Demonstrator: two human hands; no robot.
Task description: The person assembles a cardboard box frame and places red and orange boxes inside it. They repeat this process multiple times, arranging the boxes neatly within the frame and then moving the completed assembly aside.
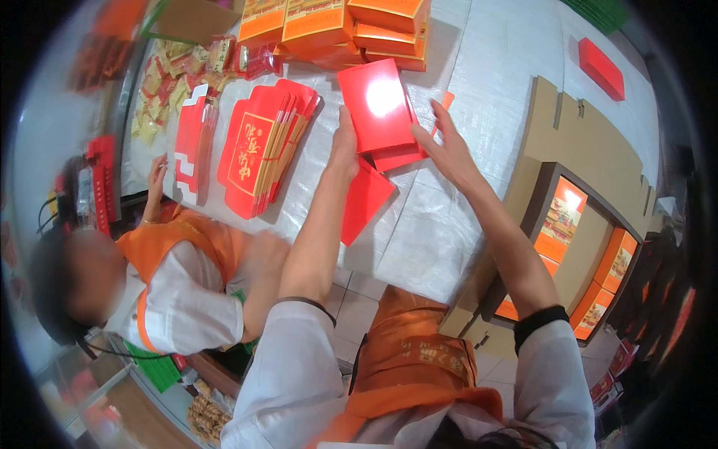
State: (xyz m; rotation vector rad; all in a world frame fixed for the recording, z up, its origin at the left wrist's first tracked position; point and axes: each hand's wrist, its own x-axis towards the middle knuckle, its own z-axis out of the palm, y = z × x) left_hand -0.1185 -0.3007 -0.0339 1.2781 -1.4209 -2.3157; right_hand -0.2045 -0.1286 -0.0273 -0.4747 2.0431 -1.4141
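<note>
A glossy red box is tilted above the white-covered table in front of me. My left hand grips it along its left side, the fingers partly hidden behind it. My right hand is by the box's lower right corner with fingers spread. Its thumb is close to that corner; whether it touches I cannot tell. Under the box shows another red box or lid, and a flat red piece lies nearer me. Part of an orange strip shows behind my right fingers.
Left of my hands lie stacked flat red cartons, red-and-white cartons and wrapped packets. Orange boxes are piled at the back. A partly filled carton stands right; a red box lies far right. A co-worker is at left.
</note>
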